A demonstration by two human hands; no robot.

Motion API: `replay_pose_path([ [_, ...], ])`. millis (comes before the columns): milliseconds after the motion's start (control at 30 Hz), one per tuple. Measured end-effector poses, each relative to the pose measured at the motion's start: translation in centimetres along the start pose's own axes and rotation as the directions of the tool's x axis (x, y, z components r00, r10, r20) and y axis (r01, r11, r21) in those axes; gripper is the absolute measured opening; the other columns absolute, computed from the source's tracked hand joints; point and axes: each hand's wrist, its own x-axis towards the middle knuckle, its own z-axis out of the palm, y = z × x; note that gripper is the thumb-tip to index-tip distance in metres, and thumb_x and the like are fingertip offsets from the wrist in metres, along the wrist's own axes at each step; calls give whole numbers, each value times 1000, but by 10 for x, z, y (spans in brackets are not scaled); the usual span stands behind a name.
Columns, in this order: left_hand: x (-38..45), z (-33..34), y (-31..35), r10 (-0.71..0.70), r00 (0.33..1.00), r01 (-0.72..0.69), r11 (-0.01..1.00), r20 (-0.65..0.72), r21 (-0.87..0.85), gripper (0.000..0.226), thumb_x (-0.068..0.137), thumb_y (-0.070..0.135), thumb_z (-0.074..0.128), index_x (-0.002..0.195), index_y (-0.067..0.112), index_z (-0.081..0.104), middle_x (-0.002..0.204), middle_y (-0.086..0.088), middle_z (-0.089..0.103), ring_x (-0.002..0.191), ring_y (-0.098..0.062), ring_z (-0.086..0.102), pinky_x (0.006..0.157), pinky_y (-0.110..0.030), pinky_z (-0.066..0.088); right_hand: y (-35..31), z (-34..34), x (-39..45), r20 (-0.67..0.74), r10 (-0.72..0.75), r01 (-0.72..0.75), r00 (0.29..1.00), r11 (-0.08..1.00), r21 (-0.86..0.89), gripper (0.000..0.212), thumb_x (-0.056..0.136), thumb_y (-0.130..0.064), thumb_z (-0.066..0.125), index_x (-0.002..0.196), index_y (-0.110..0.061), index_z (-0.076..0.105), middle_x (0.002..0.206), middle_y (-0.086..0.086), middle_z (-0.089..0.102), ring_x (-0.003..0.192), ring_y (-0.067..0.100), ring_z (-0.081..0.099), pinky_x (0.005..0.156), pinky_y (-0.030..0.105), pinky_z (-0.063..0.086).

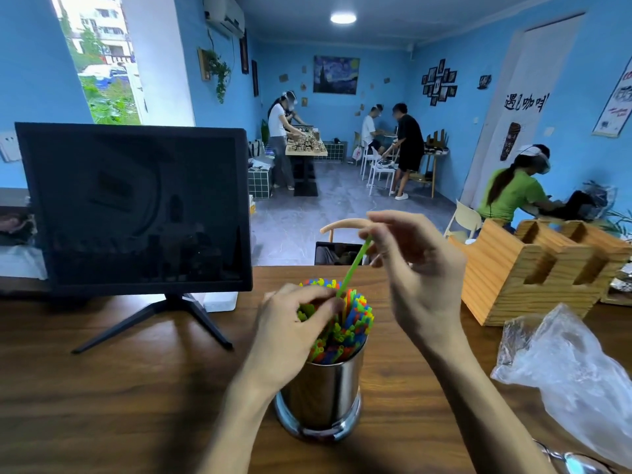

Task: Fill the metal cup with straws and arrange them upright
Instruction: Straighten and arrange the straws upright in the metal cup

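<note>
A shiny metal cup point(321, 398) stands on the wooden table, packed with several colourful straws point(349, 330) that stand upright. One green straw point(354, 265) sticks up above the bunch, leaning right. My right hand point(417, 268) pinches its top end between thumb and fingers. My left hand point(290, 326) rests over the left side of the bunch, with its fingertips curled round straws near the green straw's base.
A dark monitor point(136, 206) on a stand fills the left of the table. A wooden holder point(533, 268) stands at the right, with a crumpled clear plastic bag point(574, 378) in front of it. Several people work at tables farther back.
</note>
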Motion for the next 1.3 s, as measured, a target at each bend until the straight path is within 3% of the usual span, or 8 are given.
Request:
replay_pose_path([
  [200, 6, -18, 20, -268, 910, 1, 765, -317, -643, 24, 66, 22, 81, 89, 19, 75, 75, 3, 77, 68, -2, 68, 66, -13, 51, 10, -13, -4, -68, 281, -256, 957, 932, 257, 8, 91, -9, 70, 88, -14, 75, 80, 5, 78, 70, 17, 72, 61, 22, 54],
  [367, 12, -36, 16, -367, 839, -27, 710, -403, -703, 29, 79, 5, 80, 102, 18, 66, 74, -1, 77, 62, -12, 71, 58, -20, 56, 23, -24, -15, 30, 387, -383, 922, 895, 228, 7, 86, -17, 73, 90, -13, 77, 79, 7, 78, 76, 20, 74, 62, 24, 53],
  [633, 2, -28, 10, -438, 870, 87, 588, -227, -804, 20, 85, 15, 70, 104, 10, 72, 78, -3, 77, 69, -10, 73, 60, -16, 57, 31, -27, -20, -45, 457, -433, 888, 866, 251, 6, 86, -16, 75, 89, -12, 77, 78, 9, 77, 75, 18, 73, 63, 23, 53],
  [800, 7, -14, 6, -491, 790, 59, 656, -366, -752, 22, 89, 10, 74, 110, 14, 71, 85, 1, 79, 74, -8, 73, 60, -15, 55, 25, -26, -25, 31, 420, -409, 907, 861, 302, 12, 85, -13, 74, 95, -8, 76, 83, 11, 77, 77, 21, 73, 64, 24, 54],
  [967, 1, -7, -5, -393, 880, 205, 821, -268, -533, 7, 91, 25, 74, 88, 21, 79, 80, 9, 78, 78, 3, 70, 68, -14, 53, 26, -24, -9, -221, 384, -288, 897, 884, 368, 16, 90, -13, 72, 103, -18, 64, 88, 1, 76, 78, 22, 73, 64, 26, 54],
  [1067, 0, -5, -15, -349, 916, 249, 882, -199, -400, 11, 91, 30, 73, 90, 23, 80, 85, 9, 79, 87, -6, 73, 77, -26, 55, 34, -28, -4, -257, 255, -219, 932, 963, 160, 13, 96, -12, 70, 99, -25, 67, 85, -11, 72, 75, 9, 67, 65, 20, 51],
  [1200, 2, -3, -23, -288, 939, 220, 923, -189, -316, 14, 92, 22, 72, 96, 35, 74, 95, 11, 76, 91, 1, 68, 88, -29, 57, 42, -23, -11, 109, 158, -129, 981, 964, -234, 5, 90, -26, 75, 94, -30, 75, 88, -18, 72, 81, 2, 65, 72, 16, 47],
  [1300, 3, 0, -33, -252, 956, 210, 945, -150, -251, 20, 94, 22, 71, 97, 41, 74, 108, 4, 73, 99, -9, 69, 90, -40, 59, 53, -14, -20, 468, 364, -116, 805, 871, -478, 22, 87, -48, 71, 89, -28, 80, 95, -17, 69, 94, 2, 62, 79, 25, 51],
])
